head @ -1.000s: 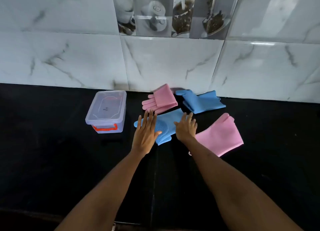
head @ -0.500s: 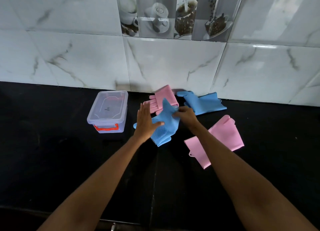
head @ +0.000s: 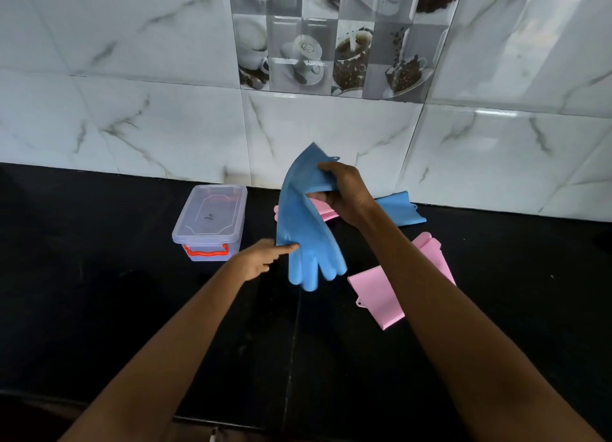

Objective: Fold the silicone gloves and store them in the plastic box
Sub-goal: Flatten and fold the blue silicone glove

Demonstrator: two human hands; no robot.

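Note:
A blue silicone glove [head: 301, 219] hangs in the air above the black counter, cuff up and fingers down. My right hand [head: 344, 193] grips it near the cuff. My left hand [head: 261, 259] pinches its left edge near the thumb. A second blue glove [head: 402, 208] lies by the wall, partly behind my right wrist. One pink glove [head: 381, 292] lies on the counter under my right forearm; another pink glove [head: 326, 211] is mostly hidden behind the lifted one. The clear plastic box [head: 210, 221] with a shut lid and orange handle stands to the left.
The black counter [head: 99, 292] runs from a white marble-tiled wall [head: 132, 117] at the back to its front edge near me. A seam crosses the counter below the lifted glove. Coffee-cup picture tiles sit high on the wall.
The blue glove, flat on the counter a second ago, has been lifted and now hangs from my right hand. My left hand went from pressing on it to pinching its edge.

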